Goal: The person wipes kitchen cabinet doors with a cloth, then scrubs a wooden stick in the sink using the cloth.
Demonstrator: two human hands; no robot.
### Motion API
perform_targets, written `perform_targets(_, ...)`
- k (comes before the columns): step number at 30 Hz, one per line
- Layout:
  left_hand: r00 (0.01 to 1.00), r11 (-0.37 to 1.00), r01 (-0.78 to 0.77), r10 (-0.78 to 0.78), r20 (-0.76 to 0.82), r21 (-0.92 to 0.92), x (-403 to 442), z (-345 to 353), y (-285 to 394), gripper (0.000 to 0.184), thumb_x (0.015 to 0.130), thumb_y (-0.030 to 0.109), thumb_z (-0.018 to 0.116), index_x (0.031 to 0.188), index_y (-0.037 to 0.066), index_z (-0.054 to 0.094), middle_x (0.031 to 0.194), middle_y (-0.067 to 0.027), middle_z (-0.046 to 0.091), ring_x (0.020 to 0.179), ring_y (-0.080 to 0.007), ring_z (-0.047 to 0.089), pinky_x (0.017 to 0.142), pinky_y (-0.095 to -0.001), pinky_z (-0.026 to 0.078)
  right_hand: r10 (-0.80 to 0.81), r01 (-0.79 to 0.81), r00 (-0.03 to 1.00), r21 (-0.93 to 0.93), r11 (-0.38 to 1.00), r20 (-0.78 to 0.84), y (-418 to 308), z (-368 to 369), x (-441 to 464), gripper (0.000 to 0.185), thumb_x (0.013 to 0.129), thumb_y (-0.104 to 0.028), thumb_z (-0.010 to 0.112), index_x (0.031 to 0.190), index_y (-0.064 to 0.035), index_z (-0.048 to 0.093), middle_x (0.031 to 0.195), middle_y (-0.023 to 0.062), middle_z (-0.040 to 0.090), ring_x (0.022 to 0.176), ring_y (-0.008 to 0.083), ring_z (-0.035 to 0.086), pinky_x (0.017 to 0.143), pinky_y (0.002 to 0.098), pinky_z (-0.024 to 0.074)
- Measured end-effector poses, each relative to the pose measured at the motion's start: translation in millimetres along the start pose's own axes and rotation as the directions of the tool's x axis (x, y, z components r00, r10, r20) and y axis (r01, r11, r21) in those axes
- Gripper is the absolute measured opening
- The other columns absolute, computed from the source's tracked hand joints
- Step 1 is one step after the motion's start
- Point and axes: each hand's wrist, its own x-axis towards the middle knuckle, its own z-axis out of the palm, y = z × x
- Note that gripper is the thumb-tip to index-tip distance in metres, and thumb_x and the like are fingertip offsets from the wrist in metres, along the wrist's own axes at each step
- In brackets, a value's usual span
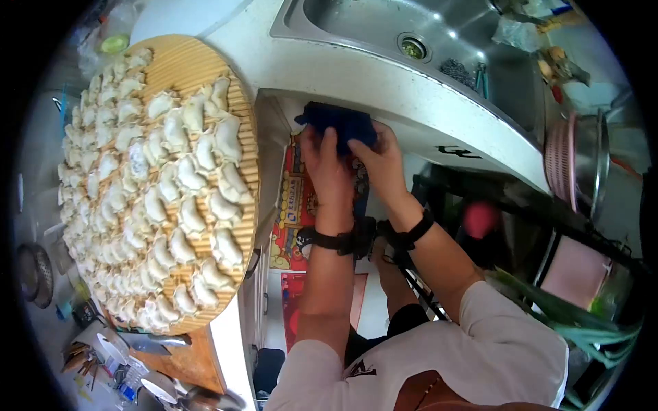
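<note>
A dark blue cloth (339, 122) is bunched up against the front edge of the counter, just below the sink. My left hand (325, 154) grips its left part, thumb and fingers closed on the fabric. On the cloth's right side, my right hand (379, 156) also holds on, with some fingers hidden behind the folds. Both wrists carry black bands. To the left, a round ridged wooden board (179, 58) is covered with several rows of pale raw dumplings (190, 175), apart from both hands.
The steel sink (356, 27) lies ahead with a scouring pad (458, 70) near its corner. At right are a pink basket (561, 161) and green leaf stalks (569, 318). A knife (147, 342) rests on a cutting board (181, 359). A red patterned mat (291, 236) covers the floor.
</note>
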Motion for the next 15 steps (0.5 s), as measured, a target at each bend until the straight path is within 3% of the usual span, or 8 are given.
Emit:
perform_targets(2,0.992,0.944,-0.076,0.105,-0.075,0.322,22,0,-14,0.032,0.092,0.012,0.059,0.120,0.004,0.047,0.115,-0.0094,0.054,0.103,-0.0185,0.052,0.087,-0.0342,0.046,0.124,-0.122,0.992,0.055,0.991,-0.028,8,8,15,0.043,0.085,-0.008,0.069,0.122,0.0050,0.051,0.104,0.0104,0.063,0.089,0.0163,0.060,0.074,0.0287,0.0515)
perform_targets(3,0.991,0.942,-0.078,0.110,-0.081,0.327,35,-5,-21,0.032,0.092,0.012,0.059,0.120,0.004,0.047,0.115,-0.0094,0.054,0.103,-0.0185,0.052,0.087,-0.0342,0.046,0.240,-0.233,0.969,0.111,0.966,-0.059,13,12,22,0.041,0.085,-0.007,0.069,0.121,0.0051,0.052,0.106,0.0104,0.062,0.089,0.0162,0.060,0.072,0.0286,0.0514)
perform_targets(5,0.975,0.837,-0.167,0.220,-0.042,0.521,58,-18,-34,0.024,0.087,0.001,0.060,0.107,0.002,0.048,0.102,-0.0058,0.054,0.096,-0.0133,0.050,0.087,-0.0290,0.043,0.257,-0.239,0.965,0.220,0.946,-0.056,28,21,38,0.038,0.085,-0.006,0.068,0.118,0.0049,0.053,0.107,0.0106,0.062,0.089,0.0163,0.059,0.071,0.0281,0.0510)
perform_targets(9,0.981,0.870,-0.169,0.195,-0.009,0.463,78,-35,-46,0.020,0.085,-0.003,0.060,0.101,0.004,0.049,0.095,-0.0029,0.053,0.090,-0.0112,0.049,0.084,-0.0267,0.043,0.330,-0.264,0.943,0.496,0.827,-0.048,60,29,50,0.029,0.084,-0.004,0.066,0.111,0.0034,0.057,0.108,0.0115,0.061,0.092,0.0175,0.059,0.072,0.0289,0.0508)
perform_targets(11,0.934,0.777,-0.333,0.350,0.073,0.534,85,-43,-47,0.021,0.084,-0.006,0.059,0.099,0.005,0.049,0.093,-0.0010,0.054,0.088,-0.0105,0.050,0.083,-0.0256,0.043,0.365,-0.307,0.931,0.514,0.801,-0.013,73,29,53,0.028,0.085,-0.004,0.065,0.111,0.0019,0.057,0.107,0.0107,0.061,0.094,0.0179,0.059,0.074,0.0304,0.0509)
perform_targets(12,0.935,0.775,-0.331,0.347,0.075,0.539,92,-53,-49,0.021,0.084,-0.006,0.059,0.099,0.005,0.049,0.093,-0.0010,0.054,0.088,-0.0105,0.050,0.083,-0.0256,0.043,0.384,-0.341,0.923,0.518,0.784,0.026,80,28,55,0.027,0.085,-0.003,0.064,0.111,0.0003,0.056,0.107,0.0100,0.061,0.096,0.0182,0.059,0.076,0.0319,0.0510)
perform_targets(14,0.984,0.916,-0.117,0.158,-0.077,0.384,107,-80,-56,0.021,0.085,-0.007,0.057,0.100,0.006,0.051,0.094,-0.0007,0.055,0.088,-0.0107,0.051,0.083,-0.0254,0.043,0.444,-0.386,0.894,0.604,0.697,0.059,123,25,59,0.028,0.085,-0.003,0.063,0.112,-0.0019,0.056,0.107,0.0088,0.060,0.099,0.0183,0.059,0.078,0.0328,0.0507)
perform_targets(15,0.978,0.927,-0.139,0.185,-0.101,0.348,115,-93,-69,0.021,0.085,-0.009,0.056,0.100,0.007,0.053,0.095,-0.0002,0.057,0.088,-0.0107,0.052,0.082,-0.0256,0.044,0.487,-0.418,0.868,0.674,0.609,0.098,143,25,61,0.029,0.085,-0.002,0.063,0.113,-0.0041,0.056,0.108,0.0077,0.060,0.101,0.0183,0.058,0.080,0.0338,0.0504)
